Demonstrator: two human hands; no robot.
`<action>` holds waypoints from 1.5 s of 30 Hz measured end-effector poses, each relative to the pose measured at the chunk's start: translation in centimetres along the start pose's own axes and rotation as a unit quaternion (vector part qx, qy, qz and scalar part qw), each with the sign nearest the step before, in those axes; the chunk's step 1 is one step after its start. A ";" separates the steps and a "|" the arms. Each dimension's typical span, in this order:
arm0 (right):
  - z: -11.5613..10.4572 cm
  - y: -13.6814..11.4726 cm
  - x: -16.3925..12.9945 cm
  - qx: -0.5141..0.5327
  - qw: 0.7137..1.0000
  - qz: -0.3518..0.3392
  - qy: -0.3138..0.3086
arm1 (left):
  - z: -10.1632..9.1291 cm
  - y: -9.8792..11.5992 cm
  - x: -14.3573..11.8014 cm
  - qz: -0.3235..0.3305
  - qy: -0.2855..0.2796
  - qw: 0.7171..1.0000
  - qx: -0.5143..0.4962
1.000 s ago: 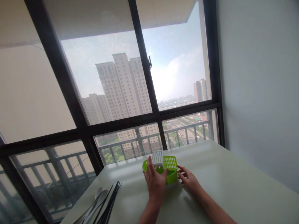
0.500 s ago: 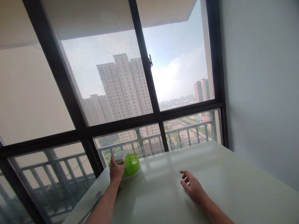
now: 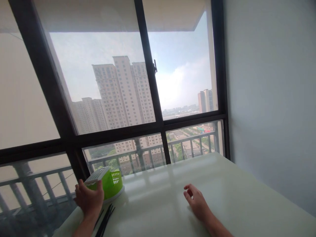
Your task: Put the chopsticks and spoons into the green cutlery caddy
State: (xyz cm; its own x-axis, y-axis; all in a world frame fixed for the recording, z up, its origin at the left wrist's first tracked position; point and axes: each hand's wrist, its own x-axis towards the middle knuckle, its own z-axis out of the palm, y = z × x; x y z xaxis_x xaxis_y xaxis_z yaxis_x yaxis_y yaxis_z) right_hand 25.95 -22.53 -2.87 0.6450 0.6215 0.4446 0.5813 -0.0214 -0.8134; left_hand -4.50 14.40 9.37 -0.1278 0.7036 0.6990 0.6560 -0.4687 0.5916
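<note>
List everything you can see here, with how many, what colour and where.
basket: one, green with a white slotted part, far left of the table by the window, under the left hand
chopsticks: a bundle, black, near left table edge, just in front of the basket; count cannot be told
table: one, pale cream, glossy, fills the lower frame
window: one, dark frame, several panes, behind the table
railing: one, grey, outside the lower panes
wall: one, grey-white, right side
left hand: one, on the near side of the basket, fingers curled against it
right hand: one, resting on the table middle, fingers loosely curled, holding nothing
</note>
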 end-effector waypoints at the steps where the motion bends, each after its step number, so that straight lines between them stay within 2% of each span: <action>1: 0.0 0.0 0.1 -0.009 1.000 0.003 0.002 | 0.4 1.1 -2.1 0.039 -0.010 0.999 -0.025; 4: 0.1 0.3 0.3 -0.035 0.999 0.014 0.008 | 1.7 4.7 -10.5 0.153 -0.185 0.969 -0.059; 6: 0.0 0.6 0.3 -0.050 0.999 0.015 0.011 | 2.4 6.9 -16.5 0.190 -0.392 0.900 -0.017; 7: 0.0 0.7 0.2 -0.058 0.998 0.009 0.011 | 2.6 7.9 -19.1 0.202 -0.464 0.862 -0.001; 9: -0.3 0.8 0.1 -0.086 0.996 -0.018 0.005 | 2.5 9.3 -23.1 0.232 -0.539 0.809 0.029; 10: -0.4 0.9 0.0 -0.108 0.994 -0.031 -0.001 | 2.2 9.8 -24.4 0.246 -0.547 0.799 0.037; 12: -0.7 0.9 -0.3 -0.165 0.985 -0.041 -0.017 | 1.5 10.4 -25.6 0.265 -0.538 0.799 0.046; 17: -0.7 0.6 -0.9 -0.238 0.970 -0.025 -0.043 | 0.3 10.6 -25.4 0.274 -0.524 0.805 0.040; 23: -0.8 0.5 -1.1 -0.234 0.970 -0.044 -0.045 | 0.3 10.8 -25.6 0.272 -0.519 0.810 0.036; 35: -0.7 2.0 -0.3 -0.192 0.981 -0.017 -0.012 | 0.0 11.0 -25.6 0.263 -0.518 0.813 0.034; 45: -1.1 1.7 -0.2 -0.189 0.982 -0.001 0.006 | 0.0 10.7 -25.8 0.260 -0.513 0.818 0.015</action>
State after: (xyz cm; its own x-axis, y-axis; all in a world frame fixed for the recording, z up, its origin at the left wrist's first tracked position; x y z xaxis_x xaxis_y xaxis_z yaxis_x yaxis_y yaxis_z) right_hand 27.31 -23.60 -3.90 0.6481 0.6120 0.4532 0.7239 -0.3104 -0.6161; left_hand 5.76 -8.75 -2.34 0.8557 0.4985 0.1387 0.4433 -0.8445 0.3005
